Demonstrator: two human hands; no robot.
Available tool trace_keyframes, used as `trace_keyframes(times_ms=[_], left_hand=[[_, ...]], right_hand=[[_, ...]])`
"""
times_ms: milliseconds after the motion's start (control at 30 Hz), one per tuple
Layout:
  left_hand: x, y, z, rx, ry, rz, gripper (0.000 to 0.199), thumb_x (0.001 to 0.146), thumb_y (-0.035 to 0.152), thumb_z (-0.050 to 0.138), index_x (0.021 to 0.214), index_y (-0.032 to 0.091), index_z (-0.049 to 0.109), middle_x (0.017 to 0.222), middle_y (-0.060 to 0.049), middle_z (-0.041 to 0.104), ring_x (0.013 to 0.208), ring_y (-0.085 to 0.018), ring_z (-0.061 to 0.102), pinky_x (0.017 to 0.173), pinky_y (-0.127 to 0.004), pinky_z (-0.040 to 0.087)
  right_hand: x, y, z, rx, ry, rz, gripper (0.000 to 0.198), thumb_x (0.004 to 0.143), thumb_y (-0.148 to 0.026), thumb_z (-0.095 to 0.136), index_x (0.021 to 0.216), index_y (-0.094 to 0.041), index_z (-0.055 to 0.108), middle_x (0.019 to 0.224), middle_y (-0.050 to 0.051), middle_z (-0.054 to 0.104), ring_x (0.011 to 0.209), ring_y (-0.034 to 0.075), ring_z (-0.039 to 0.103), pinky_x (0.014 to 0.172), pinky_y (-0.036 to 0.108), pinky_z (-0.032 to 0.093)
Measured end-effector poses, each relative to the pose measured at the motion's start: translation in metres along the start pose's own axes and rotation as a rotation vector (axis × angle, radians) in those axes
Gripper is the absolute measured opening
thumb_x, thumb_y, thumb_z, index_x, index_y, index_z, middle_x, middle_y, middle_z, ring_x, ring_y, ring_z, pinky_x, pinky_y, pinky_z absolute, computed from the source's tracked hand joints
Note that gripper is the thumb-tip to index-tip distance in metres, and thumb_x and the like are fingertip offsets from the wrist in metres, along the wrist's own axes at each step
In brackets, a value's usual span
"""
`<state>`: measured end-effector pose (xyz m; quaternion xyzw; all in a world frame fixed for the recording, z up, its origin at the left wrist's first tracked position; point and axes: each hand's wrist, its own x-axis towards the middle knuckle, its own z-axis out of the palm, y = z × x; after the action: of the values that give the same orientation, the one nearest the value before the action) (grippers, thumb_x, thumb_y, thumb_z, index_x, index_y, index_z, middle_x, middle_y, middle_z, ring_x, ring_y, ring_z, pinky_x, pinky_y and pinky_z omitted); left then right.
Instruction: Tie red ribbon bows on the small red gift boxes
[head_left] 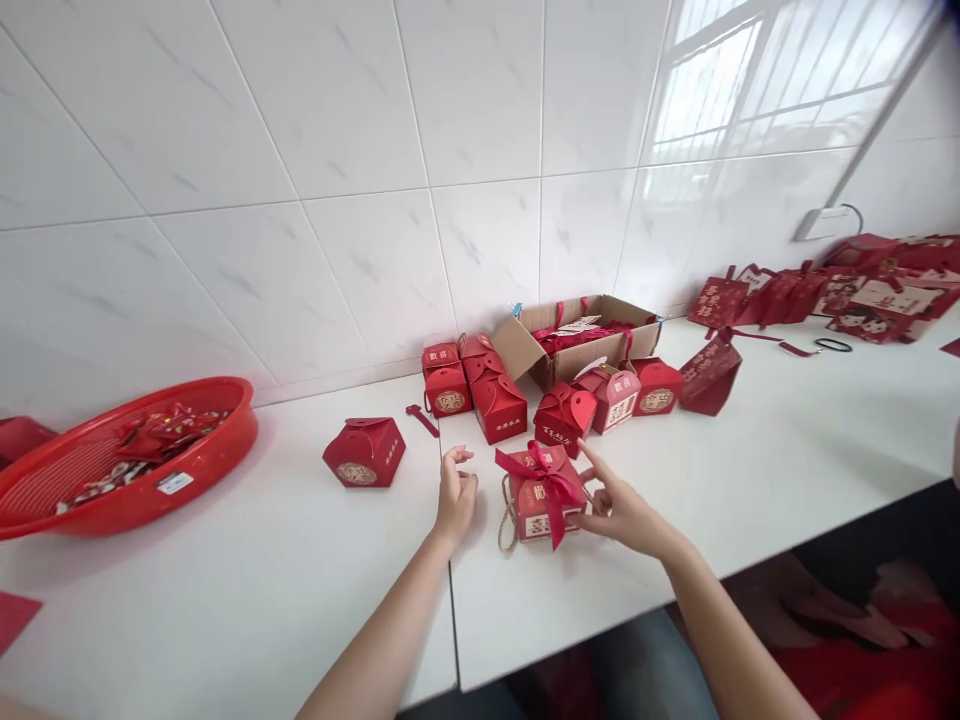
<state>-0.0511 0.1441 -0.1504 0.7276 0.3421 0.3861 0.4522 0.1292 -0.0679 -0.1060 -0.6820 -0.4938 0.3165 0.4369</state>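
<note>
A red gift box (541, 492) tied with a red ribbon bow stands on the white table in front of me. A twisted cord handle hangs at its left side. My right hand (624, 508) is at the box's right side, index finger and thumb spread, the thumb at its lower edge; it does not grip the box. Left of the box, apart from it, my left hand (456, 500) rests near the table seam with loosely curled fingers and nothing in them. Just behind the bow-tied box is another red box (564, 418).
A red plastic basket (244, 420) with wrapped sweets is at left, near a lone red box (365, 453). Behind are more red boxes (499, 405) and an open carton (589, 360) of ribbons. Red bags (892, 290) line the far right; another person's hand (855, 615) shows below.
</note>
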Motion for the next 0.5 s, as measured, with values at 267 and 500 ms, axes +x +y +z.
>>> trace_keyframes(times_ms=[267,500], left_hand=[[-0.011,0.022,-0.002,0.128,-0.519,0.187,0.034,0.080,0.030,0.058,0.113,0.025,0.062,0.118,-0.009,0.062,0.115,-0.026,0.053,0.099,-0.043,0.040],[-0.018,0.030,0.001,0.215,-0.728,0.277,0.043,0.074,0.033,0.068,0.117,0.031,0.064,0.121,-0.006,0.064,0.123,-0.033,0.044,0.107,-0.053,0.028]], right_hand=[[-0.010,0.020,0.035,0.151,0.264,0.005,0.107,0.068,-0.035,0.073,0.149,-0.032,0.003,0.140,0.012,0.025,0.088,0.016,0.055,0.076,0.033,0.054],[-0.039,0.012,0.016,0.364,0.153,0.080,0.123,0.065,-0.036,0.078,0.148,-0.025,-0.012,0.123,0.014,0.053,0.098,0.023,0.061,0.085,0.039,0.052]])
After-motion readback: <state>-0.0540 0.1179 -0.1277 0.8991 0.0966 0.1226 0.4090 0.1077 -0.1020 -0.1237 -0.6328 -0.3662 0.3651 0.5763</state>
